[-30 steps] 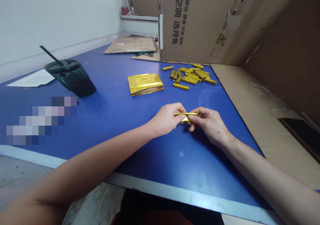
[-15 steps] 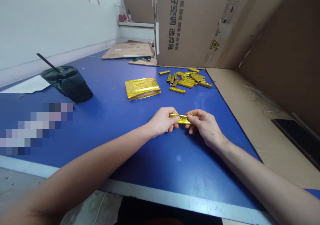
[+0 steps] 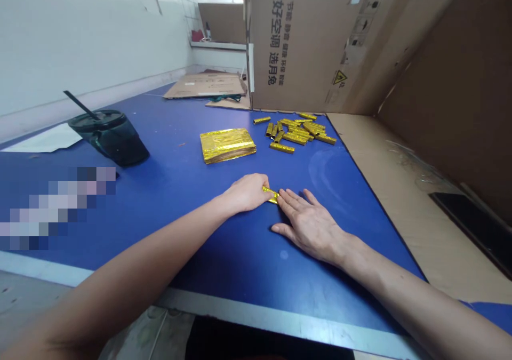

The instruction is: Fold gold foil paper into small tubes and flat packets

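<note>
A folded strip of gold foil paper [image 3: 272, 195] lies low over the blue table between my hands. My left hand [image 3: 250, 192] grips its left end, with the fingers curled round it. My right hand [image 3: 310, 224] lies flat, palm down, fingers stretched out, its fingertips on the strip's right end. Beyond my left hand sits a stack of flat gold foil paper sheets [image 3: 228, 144]. Further off to the right is a loose pile of similar folded gold strips [image 3: 298, 130]. Part of the held strip is hidden under my fingers.
A dark green tumbler with a straw [image 3: 116, 141] stands at the left, by a white paper [image 3: 44, 138]. A large cardboard box [image 3: 312, 45] rises behind the strips. Cardboard [image 3: 384, 189] runs along the right edge, with a dark flat object [image 3: 472, 232] on it.
The gold strip has moved left and down towards the table. My right hand has gone from pinching its end to lying flat with fingers stretched. My left hand still holds it.
</note>
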A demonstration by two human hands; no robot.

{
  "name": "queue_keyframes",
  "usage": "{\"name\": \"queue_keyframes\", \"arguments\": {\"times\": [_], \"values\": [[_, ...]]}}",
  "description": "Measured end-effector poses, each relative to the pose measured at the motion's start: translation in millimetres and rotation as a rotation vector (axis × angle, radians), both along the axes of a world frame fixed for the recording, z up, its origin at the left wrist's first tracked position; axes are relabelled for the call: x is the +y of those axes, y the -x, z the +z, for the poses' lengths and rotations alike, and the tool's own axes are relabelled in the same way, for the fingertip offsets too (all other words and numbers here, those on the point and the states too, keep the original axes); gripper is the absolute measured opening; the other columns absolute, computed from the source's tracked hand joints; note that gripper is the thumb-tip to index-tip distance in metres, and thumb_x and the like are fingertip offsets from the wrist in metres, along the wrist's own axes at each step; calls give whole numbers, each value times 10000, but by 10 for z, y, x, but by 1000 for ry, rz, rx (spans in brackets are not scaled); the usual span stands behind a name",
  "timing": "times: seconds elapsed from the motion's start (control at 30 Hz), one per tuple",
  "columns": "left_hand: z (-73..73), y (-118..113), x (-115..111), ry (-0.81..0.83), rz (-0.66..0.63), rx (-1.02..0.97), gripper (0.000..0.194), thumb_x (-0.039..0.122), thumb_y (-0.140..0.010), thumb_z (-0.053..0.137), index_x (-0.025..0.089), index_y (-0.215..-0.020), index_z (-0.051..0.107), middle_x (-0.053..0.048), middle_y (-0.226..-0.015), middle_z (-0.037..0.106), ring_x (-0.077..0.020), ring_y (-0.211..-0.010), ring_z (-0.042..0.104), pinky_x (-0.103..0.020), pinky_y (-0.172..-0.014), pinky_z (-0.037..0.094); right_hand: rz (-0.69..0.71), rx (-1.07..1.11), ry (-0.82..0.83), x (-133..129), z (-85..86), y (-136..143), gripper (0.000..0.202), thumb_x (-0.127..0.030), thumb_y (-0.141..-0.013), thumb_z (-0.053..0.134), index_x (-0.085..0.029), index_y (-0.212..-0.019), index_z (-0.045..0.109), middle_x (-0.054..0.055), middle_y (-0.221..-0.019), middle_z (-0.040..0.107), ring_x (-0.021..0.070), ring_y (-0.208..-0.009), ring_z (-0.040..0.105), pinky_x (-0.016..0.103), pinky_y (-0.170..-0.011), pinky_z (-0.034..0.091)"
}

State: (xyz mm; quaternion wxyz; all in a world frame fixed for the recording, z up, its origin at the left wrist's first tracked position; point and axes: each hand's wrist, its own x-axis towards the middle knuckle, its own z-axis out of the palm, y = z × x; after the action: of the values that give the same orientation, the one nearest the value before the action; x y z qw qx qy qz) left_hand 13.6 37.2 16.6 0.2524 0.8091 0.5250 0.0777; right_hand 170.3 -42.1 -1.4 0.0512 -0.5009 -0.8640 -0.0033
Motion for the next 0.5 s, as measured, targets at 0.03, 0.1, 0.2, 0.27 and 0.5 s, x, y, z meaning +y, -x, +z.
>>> {"name": "queue_keyframes", "arguments": {"times": [0.03, 0.1, 0.2, 0.27, 0.5], "values": [[21, 10, 3, -53, 15, 54, 188, 362, -710, 528, 185, -765, 555, -36, -702, 630, -187, -680, 595, -255, -570, 413, -1, -14, -3, -11, -3, 7, 680, -538, -829, 346, -38, -1289, 381, 194, -1325, 389, 284, -1244, 324, 514, -1019, 207], [64, 21, -7, -165, 33, 197, 288, 448, -706, 535, 184, -819, 563, -66, -784, 638, -238, -756, 599, -298, -613, 427, -2, -38, -4, -30, -12, 14, 731, -567, -823, 317, -13, -1300, 355, 212, -1341, 354, 291, -1258, 296, 509, -1027, 188], [107, 12, -97, -377, -20, 370, 335, 441, -761, 502, 164, -942, 560, -100, -927, 627, -261, -865, 590, -329, -686, 446, -6, -62, 3, -53, -30, 22, 790, -600, -813, 281, 11, -1311, 322, 231, -1362, 298, 304, -1274, 250, 505, -1030, 177], [90, 5, -201, -465, -139, 345, 288, 345, -824, 444, 154, -1008, 556, -101, -1041, 600, -241, -995, 548, -323, -796, 427, -8, -66, 9, -66, -34, 31, 813, -616, -809, 253, 16, -1317, 306, 235, -1372, 269, 308, -1282, 223, 505, -1032, 167], [-197, 152, -461, -328, -431, 336, 676, 499, -851, 319, 68, -1356, 193, -143, -1429, 156, -241, -1321, 126, -416, -1052, 158, -9, -38, 67, -82, -20, 39, 874, -669, -784, 163, 1, -1338, 256, 206, -1393, 230, 297, -1299, 174, 528, -1033, 131]]}}
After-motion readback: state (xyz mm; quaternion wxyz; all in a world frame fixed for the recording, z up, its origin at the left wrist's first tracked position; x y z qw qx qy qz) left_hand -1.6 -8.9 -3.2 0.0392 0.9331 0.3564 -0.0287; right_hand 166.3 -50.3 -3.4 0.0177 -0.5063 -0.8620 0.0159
